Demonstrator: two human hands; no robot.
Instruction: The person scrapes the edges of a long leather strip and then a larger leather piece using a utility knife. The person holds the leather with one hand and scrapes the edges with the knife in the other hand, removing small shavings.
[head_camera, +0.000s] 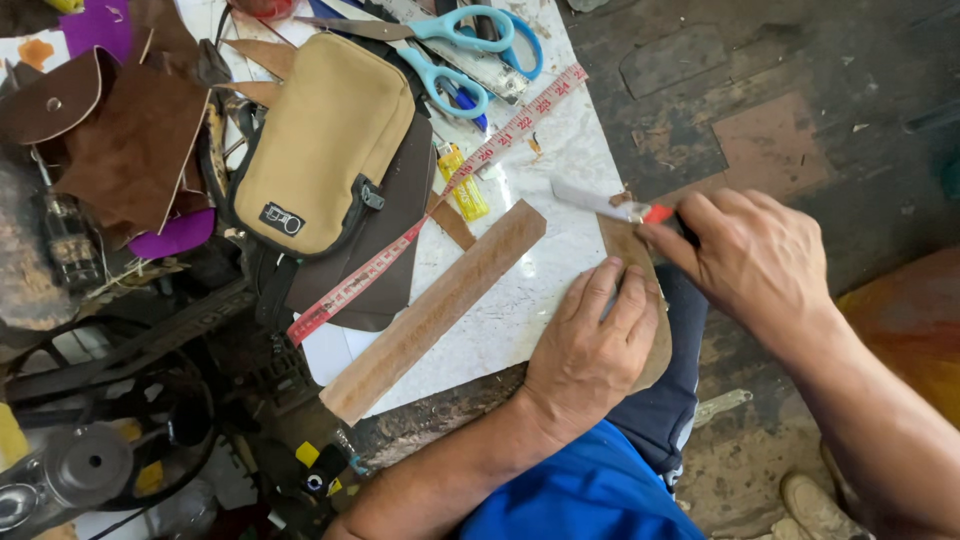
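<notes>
Bright, even daylight. White table (560, 190) shows mild glare near the top. Shadows soft and short. Lower left corner dim. Focus sharp centrally; slight wide-angle stretching toward the edges.

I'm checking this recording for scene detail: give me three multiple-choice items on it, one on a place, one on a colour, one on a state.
1. Where does the tan pouch lie?
A. on the floor
B. on the worktable, left of the tape measure
C. in the person's lap

2. What colour are the scissors' handles?
A. light blue
B. red
C. black

3. What is the left hand doing?
A. hanging free
B. holding the scissors
C. pressing flat on a leather piece

Answers: 1 B, the pouch rests on the table beside the tape. 2 A, both loops are light blue. 3 C, its fingers lie spread on the leather while the right hand holds a knife.
</notes>
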